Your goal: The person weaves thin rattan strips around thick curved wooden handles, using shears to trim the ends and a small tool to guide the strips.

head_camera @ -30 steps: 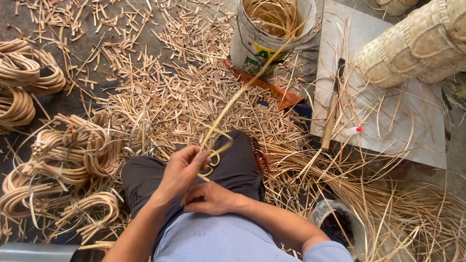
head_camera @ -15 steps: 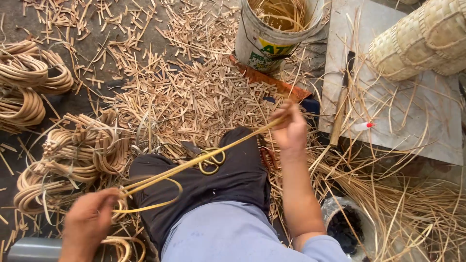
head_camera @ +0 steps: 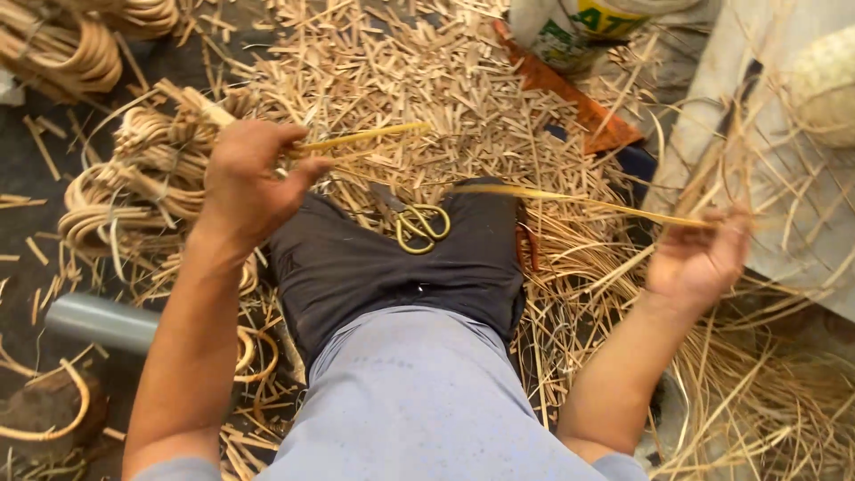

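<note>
1. A floor (head_camera: 53,169) of dark ground, littered across the upper centre of the frame with short cane offcuts (head_camera: 445,80), serves as the workplace; the debris suggests trimming is done where the person sits.
2. Coiled cane bundles (head_camera: 134,187) lie at the left of the frame, within arm's reach of the seated worker.
3. A white bucket (head_camera: 579,31) stands at the top right, a grey pipe (head_camera: 102,322) at the lower left.
4. The left hand (head_camera: 249,178), fingers closed, pinches one thin cane strip (head_camera: 365,135) at centre-left.
5. The right hand (head_camera: 699,258), fingers curled, grips a second strip (head_camera: 570,200) at the right, held taut and level.
6. Brass-coloured scissors (head_camera: 421,225) rest on the dark lap, ready between both hands.
</note>
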